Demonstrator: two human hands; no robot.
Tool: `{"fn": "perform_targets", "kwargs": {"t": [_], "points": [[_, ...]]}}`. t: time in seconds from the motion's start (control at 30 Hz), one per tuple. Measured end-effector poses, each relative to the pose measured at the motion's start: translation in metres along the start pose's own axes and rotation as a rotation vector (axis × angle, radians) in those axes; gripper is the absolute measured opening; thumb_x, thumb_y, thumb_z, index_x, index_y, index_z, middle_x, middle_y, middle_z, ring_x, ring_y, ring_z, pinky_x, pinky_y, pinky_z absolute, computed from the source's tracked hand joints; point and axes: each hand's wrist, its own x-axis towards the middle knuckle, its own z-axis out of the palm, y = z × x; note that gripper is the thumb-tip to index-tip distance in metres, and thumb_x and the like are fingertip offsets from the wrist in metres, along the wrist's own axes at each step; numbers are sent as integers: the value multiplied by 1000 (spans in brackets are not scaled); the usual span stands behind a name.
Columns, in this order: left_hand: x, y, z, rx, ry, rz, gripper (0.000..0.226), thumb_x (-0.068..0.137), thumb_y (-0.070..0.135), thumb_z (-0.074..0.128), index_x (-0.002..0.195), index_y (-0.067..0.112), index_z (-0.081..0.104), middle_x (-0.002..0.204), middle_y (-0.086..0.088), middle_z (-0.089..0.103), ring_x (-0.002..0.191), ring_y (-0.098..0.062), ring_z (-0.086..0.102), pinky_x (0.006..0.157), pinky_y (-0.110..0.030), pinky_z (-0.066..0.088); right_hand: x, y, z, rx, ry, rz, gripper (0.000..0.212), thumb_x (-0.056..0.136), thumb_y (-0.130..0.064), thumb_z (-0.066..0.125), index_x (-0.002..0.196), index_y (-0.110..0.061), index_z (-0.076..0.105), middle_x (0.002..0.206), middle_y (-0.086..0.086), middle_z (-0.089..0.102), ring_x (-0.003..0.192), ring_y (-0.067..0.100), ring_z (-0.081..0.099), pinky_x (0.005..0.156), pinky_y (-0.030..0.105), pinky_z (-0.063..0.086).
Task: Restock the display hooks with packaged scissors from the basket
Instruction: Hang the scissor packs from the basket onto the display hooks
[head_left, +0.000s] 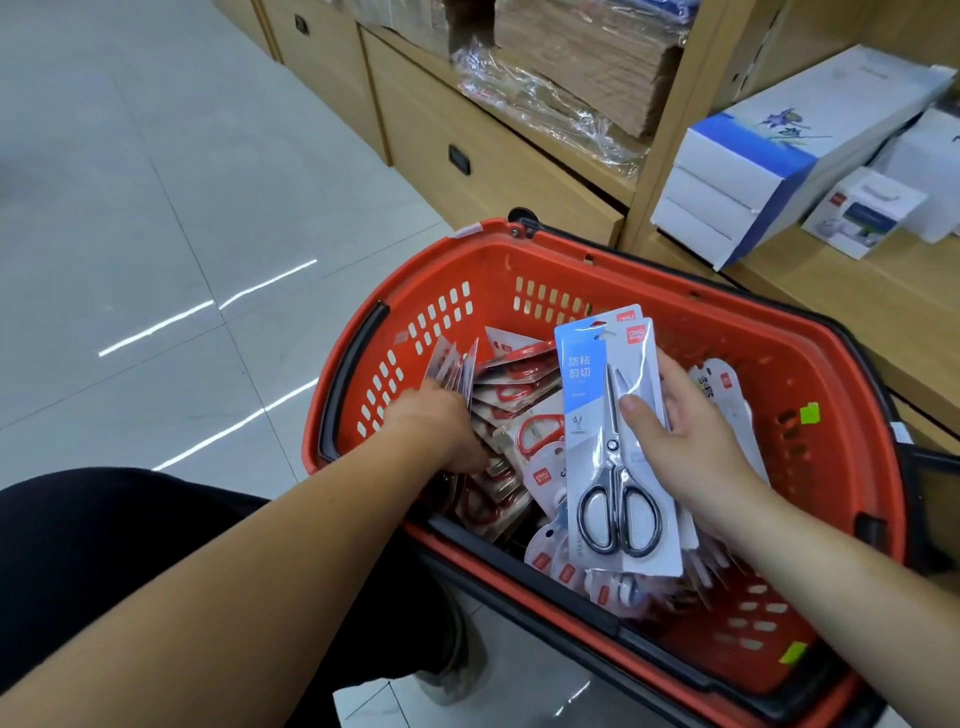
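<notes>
A red plastic basket (649, 280) stands on the floor in front of me, filled with packaged scissors. My right hand (691, 436) holds a small stack of blue-and-white packs upright above the basket; the front pack (608, 431) shows black-handled scissors, with my thumb across its face. My left hand (441, 421) reaches down into the left side of the basket among packs of red-handled scissors (519, 400), fingers buried between them. White packs (566, 566) lie heaped at the basket's near side. No display hooks are in view.
Wooden shelving with drawers (467, 156) runs along the right. On it lie wrapped brown paper stacks (587, 67) and white-and-blue boxes (769, 156). Grey tiled floor (156, 208) spreads to the left. My dark-clothed knee (104, 545) is at bottom left.
</notes>
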Motion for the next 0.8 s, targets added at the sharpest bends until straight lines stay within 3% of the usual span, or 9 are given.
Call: {"fn": "perform_targets", "kwargs": {"t": [0.07,0.17,0.33,0.43,0.5,0.6,0.73,0.8], "points": [[-1,9,5,33,24,2,60,84,62,70,127,22,61,126,-8,56,109,-28,57,88,-40,55,0,1,1,1,-7,5,52,109,-7,54,144,-45,50,138,-32,63,135,-9,54,115,25,41],[-1,14,7,18,10,24,37,90,43,68,118,20,63,103,-2,60,96,-24,61,84,-38,58,1,2,1,11,-17,18,52,109,-8,53,147,-44,50,139,-32,63,135,-9,53,119,33,41],[7,8,7,-111,0,36,26,94,21,64,118,13,62,105,-5,63,96,-25,62,86,-35,57,1,0,0,41,3,33,51,110,-7,54,140,-49,52,142,-25,63,136,-4,55,122,42,41],[7,3,3,-201,70,13,8,97,12,59,105,11,59,86,-3,56,90,-26,63,83,-36,58,2,4,-3,58,25,44,50,110,-10,55,143,-46,54,144,-19,64,136,3,57,121,48,42],[5,2,-2,-241,168,1,5,95,11,60,100,11,59,83,-3,56,87,-27,66,79,-38,61,3,4,-6,65,47,40,49,109,-11,55,146,-44,55,141,-20,66,135,8,60,119,51,44],[-1,0,-11,-288,270,-10,2,95,12,59,96,10,59,82,-4,59,81,-28,67,65,-35,56,2,1,-10,78,122,46,47,108,-7,55,139,-42,59,123,-35,68,125,10,66,116,48,47],[-21,-4,-32,-328,318,-12,7,98,17,59,98,12,64,82,-3,60,71,-20,63,59,-31,52,-1,3,-14,107,221,73,45,101,-21,60,136,-50,62,135,-11,70,122,16,69,112,53,51],[-39,3,-47,-300,368,43,11,99,20,59,91,14,62,82,-4,63,68,-19,61,52,-28,45,-3,2,-17,111,246,63,47,101,-21,60,138,-49,60,134,-12,70,122,14,69,111,54,51]]}}
